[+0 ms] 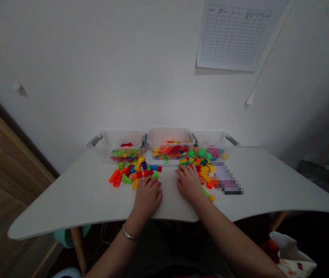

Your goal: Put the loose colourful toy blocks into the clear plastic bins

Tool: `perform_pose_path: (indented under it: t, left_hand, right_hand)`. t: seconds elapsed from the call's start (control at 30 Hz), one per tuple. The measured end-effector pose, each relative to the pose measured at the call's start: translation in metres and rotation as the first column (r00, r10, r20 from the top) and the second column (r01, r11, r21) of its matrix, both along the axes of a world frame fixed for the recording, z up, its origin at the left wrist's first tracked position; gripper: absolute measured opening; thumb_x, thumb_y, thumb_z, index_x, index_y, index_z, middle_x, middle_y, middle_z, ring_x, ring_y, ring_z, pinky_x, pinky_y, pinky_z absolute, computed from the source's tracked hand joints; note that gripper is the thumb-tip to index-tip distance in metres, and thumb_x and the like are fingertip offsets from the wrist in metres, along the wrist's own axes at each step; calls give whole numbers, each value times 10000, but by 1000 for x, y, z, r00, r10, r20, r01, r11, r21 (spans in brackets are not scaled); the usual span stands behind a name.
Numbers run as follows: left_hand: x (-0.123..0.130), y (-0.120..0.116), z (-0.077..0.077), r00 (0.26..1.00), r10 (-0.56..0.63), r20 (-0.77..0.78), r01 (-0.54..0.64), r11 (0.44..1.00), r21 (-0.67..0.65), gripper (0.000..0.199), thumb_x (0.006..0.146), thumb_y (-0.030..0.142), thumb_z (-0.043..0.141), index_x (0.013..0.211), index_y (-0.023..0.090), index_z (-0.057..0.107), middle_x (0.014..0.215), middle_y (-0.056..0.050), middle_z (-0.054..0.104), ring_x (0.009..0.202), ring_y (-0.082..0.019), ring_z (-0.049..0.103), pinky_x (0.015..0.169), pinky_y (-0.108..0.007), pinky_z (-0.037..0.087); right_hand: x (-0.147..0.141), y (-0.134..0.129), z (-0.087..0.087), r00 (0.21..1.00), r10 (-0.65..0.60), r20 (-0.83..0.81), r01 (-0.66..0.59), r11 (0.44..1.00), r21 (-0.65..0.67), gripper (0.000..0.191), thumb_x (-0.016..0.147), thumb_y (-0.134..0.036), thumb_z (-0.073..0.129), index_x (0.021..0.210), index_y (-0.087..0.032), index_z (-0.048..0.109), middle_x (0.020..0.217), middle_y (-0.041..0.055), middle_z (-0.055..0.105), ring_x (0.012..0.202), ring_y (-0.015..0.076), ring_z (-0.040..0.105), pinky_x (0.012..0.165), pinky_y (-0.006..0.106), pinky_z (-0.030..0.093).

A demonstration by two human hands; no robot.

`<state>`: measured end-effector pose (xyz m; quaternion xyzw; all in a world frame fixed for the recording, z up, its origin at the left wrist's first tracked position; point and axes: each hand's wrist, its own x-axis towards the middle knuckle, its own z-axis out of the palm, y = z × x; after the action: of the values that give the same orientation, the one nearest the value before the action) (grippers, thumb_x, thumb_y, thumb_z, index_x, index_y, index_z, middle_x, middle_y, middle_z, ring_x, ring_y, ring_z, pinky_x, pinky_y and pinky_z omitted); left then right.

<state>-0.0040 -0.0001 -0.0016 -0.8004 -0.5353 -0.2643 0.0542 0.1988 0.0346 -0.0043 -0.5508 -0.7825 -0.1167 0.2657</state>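
Small indoor room, apparently a home: white table [65, 200] against a plain white wall [94, 69], printed grid chart [234, 34] on that wall, wood-grain panel [4, 154] at left, clear plastic bins [170, 133] of toy bricks [141, 173].
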Motion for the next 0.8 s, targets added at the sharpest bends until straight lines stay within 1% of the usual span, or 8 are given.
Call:
perform_pose_path:
  t: [0.07,0.2,0.33,0.43,0.57,0.63,0.7,0.8]
  left_hand:
    - [0,0,0,1000,-2,2,2,1000,3,262,832,206,544,1051,200,687,1184,-95,685,1201,-322,519,1092,-575,354]
    - [0,0,-1,1000,-9,11,8,1000,13,267,829,209,538,1052,215,684,1184,-93,683,1201,-320,518,1093,-584,346]
    - [1,0,0,1000,-5,3,5,1000,-5,265,832,206,535,1052,203,684,1185,-94,683,1207,-320,513,1087,-577,352]
    - [1,0,1,1000,-7,-2,7,1000,-10,269,832,209,540,1057,200,686,1188,-100,683,1205,-320,516,1081,-575,362]
    - [0,1,0,1000,-6,-6,6,1000,0,270,833,221,549,1062,190,689,1194,-101,682,1213,-328,512,1087,-573,357]
    - [0,1,-1,1000,-4,-7,4,1000,-3,271,834,220,548,1064,187,688,1199,-99,681,1217,-332,510,1090,-578,353]
    - [0,1,-1,1000,-3,-4,3,1000,-4,267,835,218,545,1059,192,687,1197,-96,683,1215,-331,512,1091,-584,349]
    - [0,1,0,1000,-4,-2,4,1000,-4,263,833,217,543,1053,201,686,1197,-93,683,1212,-328,514,1093,-590,342]
  right_hand:
    - [3,-3,1,999,-45,-4,45,999,-9,363,835,-159,544,1178,-185,662,1235,129,642,1176,304,523,1136,530,276]
    - [4,-6,0,995,-98,-2,98,993,-71,380,868,-127,478,1204,-183,648,1175,144,670,1086,308,557,968,478,413]
    - [4,-3,-5,992,-127,22,129,986,-105,376,900,-115,430,1196,-185,651,1085,147,703,1006,294,587,893,438,432]
    - [5,0,-7,997,-66,25,69,989,-128,370,894,-90,444,1168,-207,663,1105,122,705,1019,268,596,915,403,443]
    - [3,-1,-4,994,103,-27,-106,984,-140,350,903,-89,464,1184,-170,656,1191,98,681,1115,241,580,1011,374,442]
    - [1,-2,-2,985,158,-71,-166,977,-133,352,905,-94,472,1198,-173,651,1205,93,675,1147,230,573,1039,372,440]
    - [1,-3,-2,980,162,-113,-177,975,-133,362,900,-93,478,1203,-190,651,1213,90,671,1160,228,574,1042,385,449]
    - [1,-2,-3,983,119,-140,-144,973,-182,370,889,-69,475,1184,-189,663,1217,92,673,1155,223,588,1041,381,455]
